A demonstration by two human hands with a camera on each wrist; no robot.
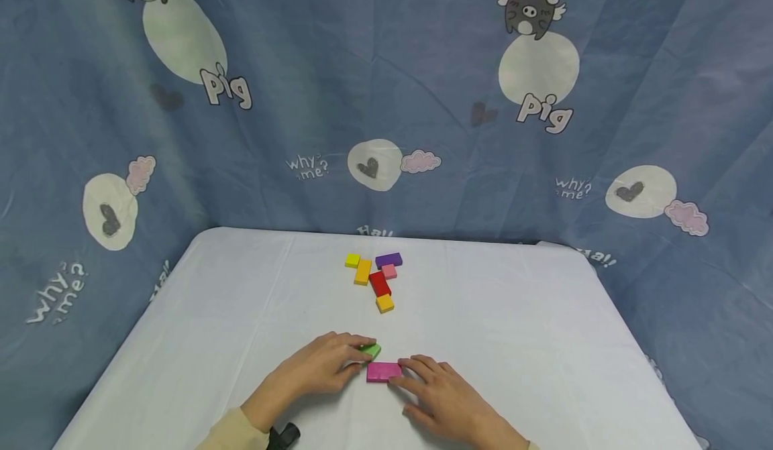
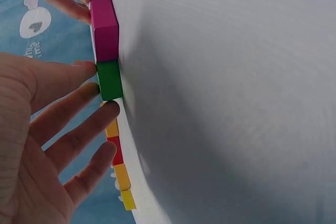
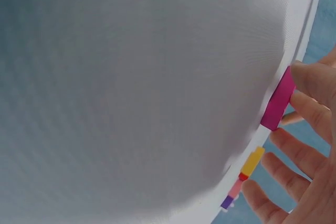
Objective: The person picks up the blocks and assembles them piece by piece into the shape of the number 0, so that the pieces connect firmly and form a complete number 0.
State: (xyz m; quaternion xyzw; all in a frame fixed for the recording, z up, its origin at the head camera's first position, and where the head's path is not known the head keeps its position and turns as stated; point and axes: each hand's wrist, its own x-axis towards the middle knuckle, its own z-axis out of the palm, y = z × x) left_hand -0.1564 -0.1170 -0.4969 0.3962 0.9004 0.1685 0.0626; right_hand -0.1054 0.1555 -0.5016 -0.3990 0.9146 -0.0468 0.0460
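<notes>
My left hand (image 1: 323,363) comes in from the left and holds a small green block (image 1: 372,351) between its fingertips. In the left wrist view the green block (image 2: 109,80) stands right against the end of a longer magenta block (image 2: 106,30). From the other side my right hand (image 1: 443,396) holds the right end of the magenta block (image 1: 383,372), one fingertip at its near edge and another by its far corner. The right thumb sits lower, apart from the block in the head view. Both blocks lie on the white tabletop.
Beyond the hands lies a loose group of blocks: yellow (image 1: 353,260), orange (image 1: 363,272), purple (image 1: 389,260), pink (image 1: 389,271), red (image 1: 380,284) and a small amber one (image 1: 384,304). A blue patterned curtain (image 1: 447,202) hangs behind the white-covered table (image 1: 513,316).
</notes>
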